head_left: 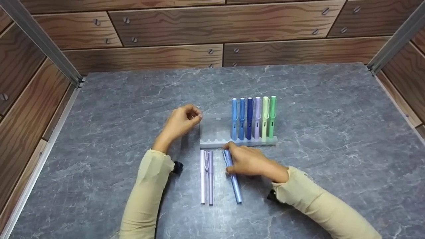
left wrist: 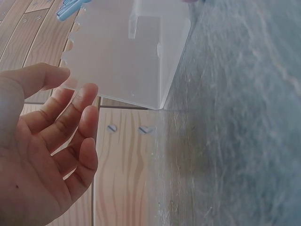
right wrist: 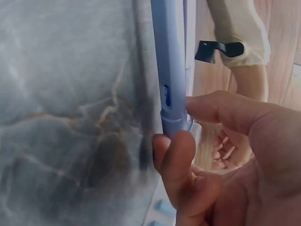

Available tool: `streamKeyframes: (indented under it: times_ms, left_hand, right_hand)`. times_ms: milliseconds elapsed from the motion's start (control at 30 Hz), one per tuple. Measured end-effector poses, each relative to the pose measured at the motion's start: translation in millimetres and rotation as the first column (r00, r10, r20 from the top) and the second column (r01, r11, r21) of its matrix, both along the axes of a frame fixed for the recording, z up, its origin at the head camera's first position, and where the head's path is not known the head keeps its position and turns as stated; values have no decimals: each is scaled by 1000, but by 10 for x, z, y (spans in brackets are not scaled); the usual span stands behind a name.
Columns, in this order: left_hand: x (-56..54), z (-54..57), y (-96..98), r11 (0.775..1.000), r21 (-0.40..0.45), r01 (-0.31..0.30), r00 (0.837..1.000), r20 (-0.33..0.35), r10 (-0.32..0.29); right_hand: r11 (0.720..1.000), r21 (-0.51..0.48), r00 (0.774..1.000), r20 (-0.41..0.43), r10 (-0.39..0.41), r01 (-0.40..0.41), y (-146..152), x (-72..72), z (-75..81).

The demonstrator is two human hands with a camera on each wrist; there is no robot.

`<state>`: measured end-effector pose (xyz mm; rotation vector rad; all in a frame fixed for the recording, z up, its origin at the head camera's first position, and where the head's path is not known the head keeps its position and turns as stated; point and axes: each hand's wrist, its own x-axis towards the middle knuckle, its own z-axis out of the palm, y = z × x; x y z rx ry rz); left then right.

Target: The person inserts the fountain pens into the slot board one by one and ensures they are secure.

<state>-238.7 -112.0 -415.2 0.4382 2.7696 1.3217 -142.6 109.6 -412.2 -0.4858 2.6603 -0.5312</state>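
While your left hand point(head_left: 181, 121) hovers, fingers loosely parted, beside the translucent pen stand point(head_left: 215, 127), perhaps to steady it, your right hand point(head_left: 249, 160) pinches the blue pen point(head_left: 235, 186) just in front of it.

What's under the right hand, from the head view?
A blue pen, pinched by the right hand, with most of its length showing. The tabletop directly beneath the palm is covered, so anything lying there can't be seen.
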Motion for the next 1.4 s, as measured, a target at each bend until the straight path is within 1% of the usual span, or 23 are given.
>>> streamKeyframes:
  times_ms: [133,233,400,500,600,767,867,1033,1267,1400]
  left_hand:
    - [8,-6,-3,1000,3,-3,1000,5,3]
    - [8,-11,-1,1000,9,-3,1000,13,3]
    - [2,11,-7,1000,13,0,1000,15,0]
    - [4,15,-6,1000,8,2,1000,13,-2]
    - [3,19,-8,1000,-1,-2,1000,10,2]
    - [6,13,-8,1000,-12,-3,1000,15,3]
    - [3,15,-5,1000,-11,-3,1000,18,3]
    - [13,-1,-8,1000,-7,0,1000,28,0]
    - [12,-3,-10,1000,-3,-10,1000,26,10]
    - [4,0,-5,1000,0,-3,1000,14,3]
  right_hand:
    - [996,-93,1000,26,17,-15,49,-21,53]
    - [986,-167,999,24,26,-22,87,-41,99]
    - [962,-273,1000,8,-5,7,140,-99,182]
    - [950,-312,999,-24,-29,20,165,-125,230]
    - [940,-342,996,-80,-48,18,172,-154,278]
    - [926,-376,980,-171,-99,28,172,-196,325]
    - [918,-393,966,-219,-139,43,168,-227,351]
    - [907,-417,931,-303,-203,62,151,-282,343]
    - [889,-456,886,-391,-247,47,120,-359,310]
    - [890,-454,848,-456,-269,38,99,-396,288]
